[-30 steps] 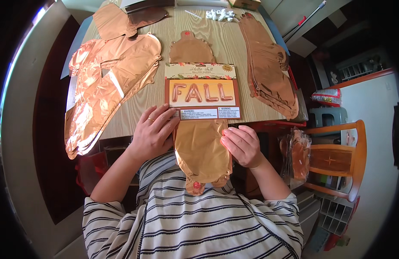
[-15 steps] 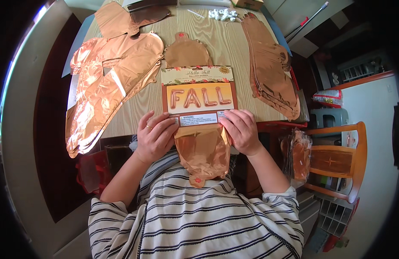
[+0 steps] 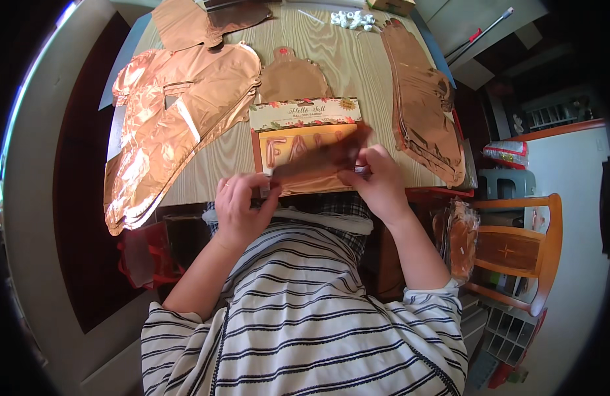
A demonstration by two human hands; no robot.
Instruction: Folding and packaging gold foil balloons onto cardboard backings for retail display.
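Head view — foil balloon (image 3: pixel 318 162) now lifted

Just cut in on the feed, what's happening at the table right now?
A person in a striped top sits at a wooden table, holding a flat copper foil balloon with both hands, left hand and right hand, over an orange balloon-banner package near the table edge. The balloon is motion-blurred. More deflated copper foil balloons lie spread out: a big stack on the left, others on the right.

Home room: wooden table (image 3: pixel 357 59), wooden chair (image 3: pixel 516 244), storage shelf (image 3: pixel 509 330).
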